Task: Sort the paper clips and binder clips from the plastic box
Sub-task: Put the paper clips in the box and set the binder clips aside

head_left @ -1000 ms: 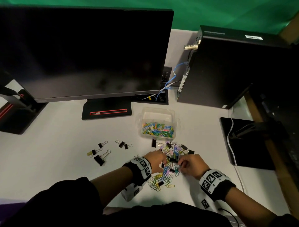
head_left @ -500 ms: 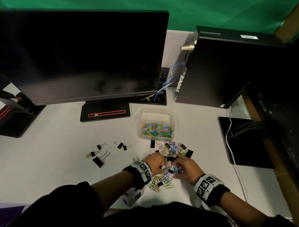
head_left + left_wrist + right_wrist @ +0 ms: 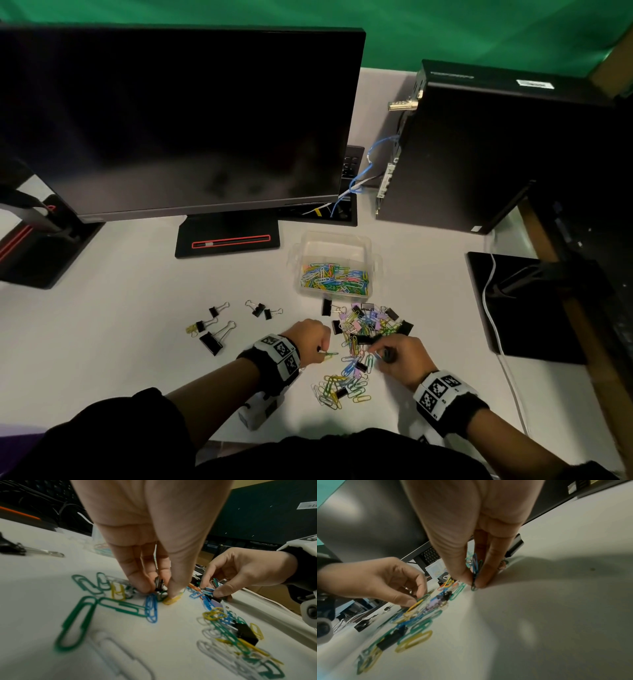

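A clear plastic box [image 3: 334,245] behind the hands holds coloured paper clips [image 3: 334,277]. In front of it lies a mixed pile [image 3: 370,322] of paper clips and black binder clips. More paper clips [image 3: 339,390] lie nearer me. My left hand [image 3: 325,353] pinches a small dark clip [image 3: 158,584], its thumb on a yellow paper clip [image 3: 171,599]. My right hand [image 3: 376,353] pinches a bundle of blue and green paper clips [image 3: 475,573] against the table. Several binder clips [image 3: 212,337] lie apart at the left.
A dark monitor [image 3: 171,120] on a black stand base [image 3: 227,240] fills the back. A computer tower [image 3: 496,147] stands at the back right. A black pad [image 3: 531,308] with a white cable [image 3: 489,308] lies at the right. Another stand [image 3: 34,246] is at the far left.
My left hand has drawn slightly left out of the pile, clips at its fingertips. My right hand stays at the pile's near edge, still pinching.
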The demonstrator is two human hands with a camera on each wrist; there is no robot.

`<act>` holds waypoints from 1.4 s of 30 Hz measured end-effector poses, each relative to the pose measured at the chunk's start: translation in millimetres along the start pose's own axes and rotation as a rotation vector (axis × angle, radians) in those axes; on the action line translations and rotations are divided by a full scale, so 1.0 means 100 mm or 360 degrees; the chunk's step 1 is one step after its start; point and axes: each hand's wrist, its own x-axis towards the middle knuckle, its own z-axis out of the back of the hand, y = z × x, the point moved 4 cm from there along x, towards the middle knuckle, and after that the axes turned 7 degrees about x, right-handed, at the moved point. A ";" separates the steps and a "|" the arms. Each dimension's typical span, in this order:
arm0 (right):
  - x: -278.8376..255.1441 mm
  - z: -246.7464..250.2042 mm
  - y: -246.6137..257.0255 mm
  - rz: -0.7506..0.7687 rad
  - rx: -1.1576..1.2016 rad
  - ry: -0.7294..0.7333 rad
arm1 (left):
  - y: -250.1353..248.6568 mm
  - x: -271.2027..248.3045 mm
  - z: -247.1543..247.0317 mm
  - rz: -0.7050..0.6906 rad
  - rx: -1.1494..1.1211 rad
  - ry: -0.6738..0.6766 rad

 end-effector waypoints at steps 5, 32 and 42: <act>0.02 0.04 -0.02 -0.0073 0.0045 0.0000 | 0.12 0.00 0.01 0.0069 -0.0205 0.0025; 0.99 0.30 0.93 0.0128 -0.0074 -0.0082 | 0.65 -0.42 0.19 0.0255 -0.0011 -0.0236; 0.50 -0.28 0.97 0.0406 -0.0605 0.0538 | 0.56 -0.52 -0.03 0.0291 -0.0124 -0.0071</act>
